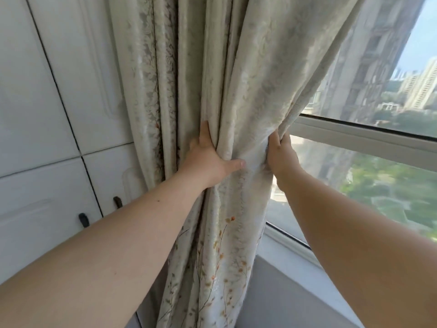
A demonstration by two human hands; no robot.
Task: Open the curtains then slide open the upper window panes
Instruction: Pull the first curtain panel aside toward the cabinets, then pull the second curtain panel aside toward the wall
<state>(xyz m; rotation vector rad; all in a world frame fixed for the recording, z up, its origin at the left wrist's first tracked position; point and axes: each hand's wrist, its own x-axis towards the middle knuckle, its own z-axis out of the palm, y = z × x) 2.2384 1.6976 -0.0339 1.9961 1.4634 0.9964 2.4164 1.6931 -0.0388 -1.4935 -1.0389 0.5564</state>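
Observation:
A cream patterned curtain (250,74) hangs bunched in folds at the left side of the window, with small orange flowers printed low down. My left hand (208,159) grips a thick bundle of its folds, thumb pressed across the front. My right hand (281,155) pinches the curtain's right edge, fingers curled into the cloth. To the right, the upper window pane (378,67) shows tall buildings behind glass. A white horizontal frame bar (369,138) separates it from the lower pane (378,195). The pane's left part is hidden behind the curtain.
White cabinet doors (59,91) with dark handles (84,220) stand directly left of the curtain. A pale window sill (295,292) runs along the bottom right under the lower pane.

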